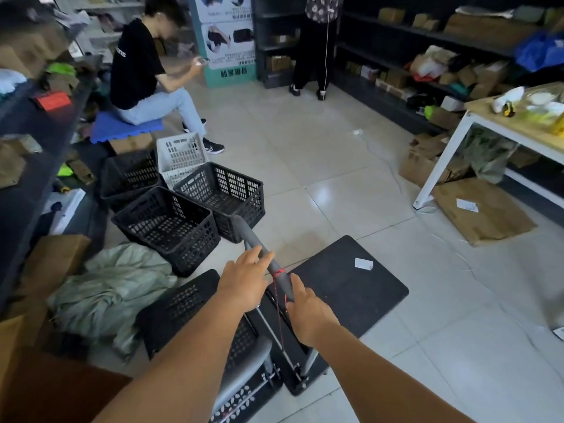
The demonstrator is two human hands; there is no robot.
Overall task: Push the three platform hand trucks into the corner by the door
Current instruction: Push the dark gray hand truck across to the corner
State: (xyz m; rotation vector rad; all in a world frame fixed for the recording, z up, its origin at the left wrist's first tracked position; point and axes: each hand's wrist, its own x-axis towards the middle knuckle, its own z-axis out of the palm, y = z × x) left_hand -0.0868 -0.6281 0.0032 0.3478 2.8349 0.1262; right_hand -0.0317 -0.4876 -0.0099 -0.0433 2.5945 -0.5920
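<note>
Both your hands are on the grey padded handle [262, 254] of a platform hand truck, low in the middle of the frame. Your left hand [242, 283] lies over the bar with its fingers stretched along it, more resting than clamped. Your right hand [308, 312] is wrapped round the bar's lower end, fingers curled under where you can't see them. Between the two there's a red cord [279, 274] tied on the handle, hanging down toward the hinge.

That truck's black deck [351, 288] runs off to the right of centre over the pale tiles, with a small white slip of paper [363, 264] lying on it. Just left of it sits a second deck [183, 303] with slotted holes, partly under your left forearm.

Further out, left of centre, are three black crates [166, 224] and a white crate [180, 154] bunched together, plus a heap of pale green cloth [113, 288] at lower left. Upper left, someone sits on a blue stool [122, 128]; another person stands by the dark shelves [396, 47] at the top. White-legged table [439, 160] on the right edge.
</note>
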